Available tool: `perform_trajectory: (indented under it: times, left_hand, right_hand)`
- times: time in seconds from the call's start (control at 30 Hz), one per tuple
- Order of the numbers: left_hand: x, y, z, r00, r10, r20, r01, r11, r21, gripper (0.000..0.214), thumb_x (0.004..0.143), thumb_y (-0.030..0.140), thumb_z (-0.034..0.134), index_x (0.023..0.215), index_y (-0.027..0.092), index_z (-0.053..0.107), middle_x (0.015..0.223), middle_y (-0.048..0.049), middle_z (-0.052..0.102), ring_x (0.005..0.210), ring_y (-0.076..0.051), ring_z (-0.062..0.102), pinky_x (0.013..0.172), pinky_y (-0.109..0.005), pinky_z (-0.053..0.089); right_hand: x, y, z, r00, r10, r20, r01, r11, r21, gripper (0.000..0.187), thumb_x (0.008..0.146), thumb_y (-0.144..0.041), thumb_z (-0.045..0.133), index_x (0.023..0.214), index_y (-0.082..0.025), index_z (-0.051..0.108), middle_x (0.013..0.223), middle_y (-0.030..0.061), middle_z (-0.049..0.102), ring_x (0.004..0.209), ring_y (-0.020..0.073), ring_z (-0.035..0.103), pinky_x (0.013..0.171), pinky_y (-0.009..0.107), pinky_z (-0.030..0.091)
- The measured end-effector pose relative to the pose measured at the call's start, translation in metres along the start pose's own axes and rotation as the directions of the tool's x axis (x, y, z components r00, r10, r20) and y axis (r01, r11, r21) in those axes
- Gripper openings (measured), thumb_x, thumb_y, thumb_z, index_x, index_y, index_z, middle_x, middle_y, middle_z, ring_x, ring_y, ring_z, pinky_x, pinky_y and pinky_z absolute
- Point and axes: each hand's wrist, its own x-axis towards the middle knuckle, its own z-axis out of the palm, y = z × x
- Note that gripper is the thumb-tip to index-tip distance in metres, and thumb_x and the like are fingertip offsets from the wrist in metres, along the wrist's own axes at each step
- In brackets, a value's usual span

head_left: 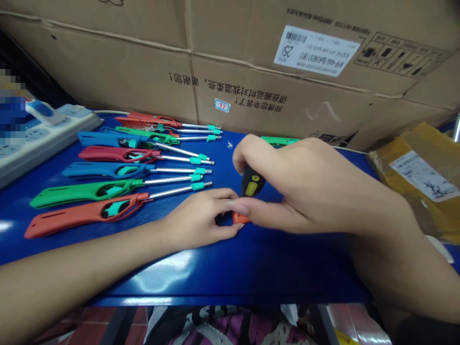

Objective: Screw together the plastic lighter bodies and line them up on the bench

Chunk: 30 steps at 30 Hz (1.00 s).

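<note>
My right hand (305, 187) is wrapped round a black and yellow screwdriver (253, 184), its handle upright and its tip hidden behind my fingers. Just under it, my left hand (204, 218) pinches an orange plastic piece (240, 218) against the table; most of that piece is covered by both hands. To the left lie several long-nosed gas lighters in a row, among them an orange lighter (79, 218), a green lighter (82, 191) and a blue lighter (104, 170). Each has a silver tube and teal parts.
A large cardboard box (143, 62) stands along the back of the blue table (215, 273). At the left edge is a white power strip (46, 129). A green piece (278, 140) lies behind my right hand, and a taped brown parcel (417, 177) sits at the right.
</note>
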Motion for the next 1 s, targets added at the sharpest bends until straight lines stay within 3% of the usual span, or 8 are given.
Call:
perform_trajectory:
  times: [0.07,0.2,0.37,0.5,0.63,0.8,0.93,1.0]
  left_hand:
    - [-0.0004,-0.0006,0.0005,1.0,0.016,-0.012,-0.015,1.0,0.012,0.021,0.086,0.024,0.068,0.106,0.02,0.071,0.099,-0.0037,0.071,0.088,-0.02,0.068,0.077,-0.03,0.054]
    - [-0.0007,-0.0003,0.0001,1.0,0.009,0.008,-0.009,1.0,-0.012,0.018,0.086,0.024,0.069,0.104,0.019,0.071,0.103,-0.0051,0.07,0.088,-0.019,0.068,0.078,-0.03,0.054]
    - [-0.0002,0.0013,-0.0006,0.999,-0.03,0.019,0.031,0.998,-0.046,0.028,0.086,0.023,0.069,0.114,0.019,0.07,0.107,-0.0053,0.07,0.094,-0.02,0.068,0.083,-0.031,0.055]
    - [-0.0008,-0.0004,0.0007,1.0,0.007,-0.009,-0.008,0.999,-0.038,0.022,0.087,0.023,0.07,0.108,0.019,0.071,0.109,-0.0058,0.07,0.096,-0.019,0.068,0.085,-0.03,0.055]
    - [-0.0011,-0.0011,0.0012,1.0,-0.004,-0.021,0.004,0.999,-0.036,0.023,0.085,0.022,0.071,0.108,0.02,0.069,0.1,-0.0036,0.069,0.088,-0.018,0.067,0.078,-0.029,0.054]
    - [-0.0006,0.0003,-0.0001,0.999,-0.045,0.002,0.045,0.998,-0.045,0.025,0.085,0.026,0.072,0.108,0.019,0.065,0.1,-0.0039,0.067,0.088,-0.019,0.065,0.076,-0.03,0.052]
    - [-0.0009,0.0004,0.0005,0.999,-0.051,0.002,0.051,0.997,-0.058,0.018,0.085,0.023,0.071,0.101,0.02,0.064,0.095,-0.0018,0.066,0.087,-0.018,0.064,0.077,-0.029,0.051]
    - [-0.0017,-0.0005,0.0017,0.999,-0.031,-0.025,0.03,0.998,-0.049,0.016,0.085,0.023,0.071,0.099,0.02,0.063,0.092,-0.0008,0.065,0.083,-0.017,0.063,0.075,-0.028,0.05]
  right_hand:
    - [0.0002,0.0011,0.0005,1.0,0.005,-0.006,-0.005,1.0,-0.03,0.04,0.104,-0.044,0.033,0.111,-0.015,0.059,0.064,-0.0016,0.055,0.05,0.0144,0.044,0.052,0.029,0.027]
    - [-0.0006,0.0023,-0.0006,1.0,-0.028,0.0,0.028,0.99,0.135,0.028,0.099,-0.029,0.036,0.109,-0.015,0.058,0.076,0.001,0.062,0.055,0.0136,0.046,0.054,0.029,0.027]
    - [-0.0008,0.002,-0.0025,1.0,-0.013,-0.018,0.016,0.991,0.13,0.036,0.102,-0.04,0.039,0.082,-0.018,0.06,0.06,-0.0015,0.053,0.05,0.0124,0.04,0.054,0.03,0.021]
    - [-0.0014,0.002,-0.0037,0.999,0.042,0.015,-0.043,0.986,0.16,0.023,0.098,-0.028,0.039,0.101,-0.016,0.058,0.08,0.0034,0.063,0.057,0.0132,0.045,0.055,0.03,0.025]
    - [-0.0024,0.0028,-0.0036,0.995,0.101,0.028,-0.103,0.987,0.12,0.028,0.101,-0.036,0.038,0.092,-0.017,0.057,0.066,0.0,0.055,0.052,0.0128,0.041,0.054,0.03,0.024]
    - [-0.0028,0.0041,-0.0018,1.0,0.01,-0.016,-0.006,0.978,0.207,0.024,0.099,-0.032,0.039,0.108,-0.017,0.055,0.085,0.0034,0.063,0.059,0.0134,0.046,0.054,0.029,0.029]
    - [-0.0015,0.005,0.001,1.0,-0.008,-0.021,0.012,0.982,0.187,0.033,0.102,-0.048,0.042,0.099,-0.018,0.056,0.074,0.0001,0.059,0.057,0.0132,0.045,0.053,0.028,0.028]
    - [-0.0013,0.0059,0.0028,1.0,-0.007,-0.02,0.01,0.984,0.179,0.028,0.103,-0.042,0.041,0.102,-0.018,0.056,0.078,0.0007,0.06,0.059,0.0134,0.047,0.054,0.028,0.029]
